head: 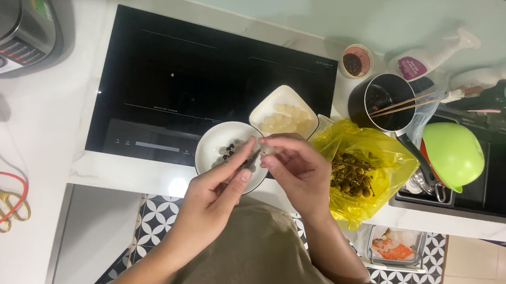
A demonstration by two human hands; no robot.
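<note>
Together, both fingers point(252, 151) pinched, perhaps peeling pale fruit point(267, 151)

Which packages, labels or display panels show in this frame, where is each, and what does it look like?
Yellow plastic bag: right of the hands, open, crumpled, small brown fruit inside.
Spray bottle: back right, lying down, white with a round purple label.
Cooktop: centre back, flat black glass, faint pale control strip along its near edge.
Cooker panel: top left, silver with small buttons.
Clear tub: lower right, orange-white contents.
</note>
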